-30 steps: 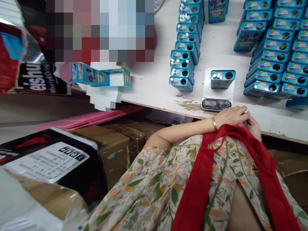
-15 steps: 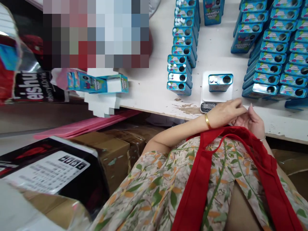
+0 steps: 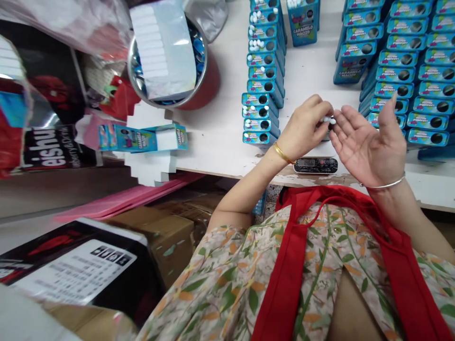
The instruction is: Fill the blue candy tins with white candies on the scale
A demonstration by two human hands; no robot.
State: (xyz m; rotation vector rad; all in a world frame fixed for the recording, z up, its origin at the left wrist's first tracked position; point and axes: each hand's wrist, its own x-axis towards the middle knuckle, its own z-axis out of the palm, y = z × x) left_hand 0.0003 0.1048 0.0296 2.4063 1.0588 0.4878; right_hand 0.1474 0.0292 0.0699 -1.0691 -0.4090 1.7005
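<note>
My left hand (image 3: 307, 124), with a gold bracelet, is closed, its fingertips pinched around small white candies (image 3: 332, 121). My right hand (image 3: 371, 142) lies open, palm up, its fingertips beside those candies. Beneath the hands, a blue tin on the white scale (image 3: 321, 150) is mostly hidden. The scale's lit display (image 3: 306, 163) faces me, its digits too blurred to read surely. To the left runs a row of blue tins (image 3: 256, 137), several with white candies on their lids beside a round hole.
More blue tins (image 3: 428, 137) stand in rows at right, and others (image 3: 304, 28) at the back. A red pot (image 3: 208, 87) with blue contents and an open blue display box (image 3: 142, 139) are at left. Below the worn table edge are cardboard boxes (image 3: 170, 229).
Both hands have moved up from the table edge to the tin on the scale. The left has closed on candies; the right has opened palm up. The view has shifted slightly.
</note>
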